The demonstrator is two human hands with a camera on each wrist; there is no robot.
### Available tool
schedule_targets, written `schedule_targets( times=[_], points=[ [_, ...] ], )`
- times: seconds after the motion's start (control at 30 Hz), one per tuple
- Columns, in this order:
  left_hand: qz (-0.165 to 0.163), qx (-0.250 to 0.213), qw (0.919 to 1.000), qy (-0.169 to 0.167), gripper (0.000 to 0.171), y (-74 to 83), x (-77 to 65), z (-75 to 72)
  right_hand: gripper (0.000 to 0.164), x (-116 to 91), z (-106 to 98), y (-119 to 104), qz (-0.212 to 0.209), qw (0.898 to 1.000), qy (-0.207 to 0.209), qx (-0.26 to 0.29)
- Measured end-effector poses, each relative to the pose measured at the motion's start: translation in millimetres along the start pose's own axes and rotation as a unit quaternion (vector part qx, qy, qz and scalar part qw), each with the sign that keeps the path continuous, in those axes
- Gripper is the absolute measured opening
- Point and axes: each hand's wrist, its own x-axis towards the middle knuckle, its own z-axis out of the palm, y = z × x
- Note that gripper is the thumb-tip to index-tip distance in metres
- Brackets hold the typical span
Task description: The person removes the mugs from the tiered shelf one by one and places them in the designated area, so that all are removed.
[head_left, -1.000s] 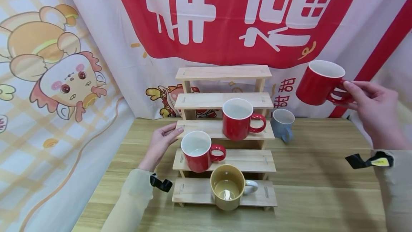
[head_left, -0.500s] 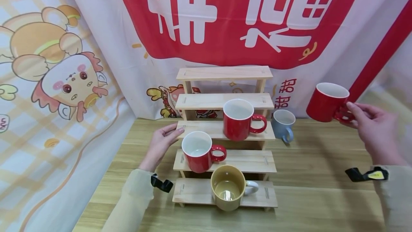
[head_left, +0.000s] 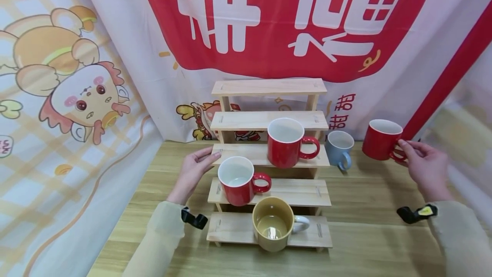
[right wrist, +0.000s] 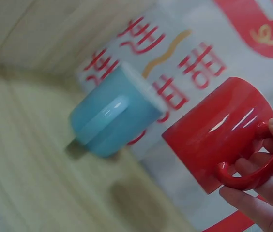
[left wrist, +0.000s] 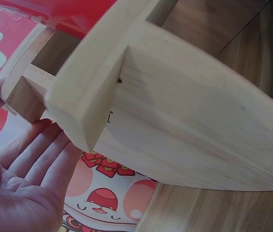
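My right hand (head_left: 428,163) holds a red mug (head_left: 379,140) by its handle near the back right of the table. In the right wrist view this red mug (right wrist: 219,133) hangs above the wood, apart from its shadow, beside a light blue mug (right wrist: 119,111). The blue mug (head_left: 337,151) stands on the table right of a stepped wooden rack (head_left: 269,84). At the left end of the rack's middle step, my left hand (head_left: 194,168) pinches the board, thumb on top. The left wrist view has that hand's fingers (left wrist: 54,159) stretched along the board's underside.
One red mug (head_left: 283,146) stands on the middle step, another red mug (head_left: 235,183) on the step below. A yellow mug (head_left: 270,225) with a white handle occupies the lowest step. Printed cloth (head_left: 246,61) hangs behind the table and along its left side.
My right hand has brought the red mug down toward the table, first slightly right, then back left nearer the blue mug. The left hand has stayed on the rack.
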Motion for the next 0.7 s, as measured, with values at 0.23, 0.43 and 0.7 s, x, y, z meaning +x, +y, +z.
schedule_targets(
  times=[0.23,0.43,0.7],
  points=[
    [0.0,-0.005,1.0,0.003,0.06,-1.3,1.3,0.5,0.018,9.4,10.8,27.6,-0.002,0.998,-0.004,0.068],
    [-0.008,0.002,1.0,0.004,0.062,-1.0,1.5,0.2,0.04,13.3,20.4,42.3,0.023,0.999,0.017,-0.036],
    [0.003,-0.004,1.0,0.004,0.061,-2.0,1.9,0.3,0.045,19.3,30.4,53.0,0.025,0.999,0.028,-0.038]
  ],
)
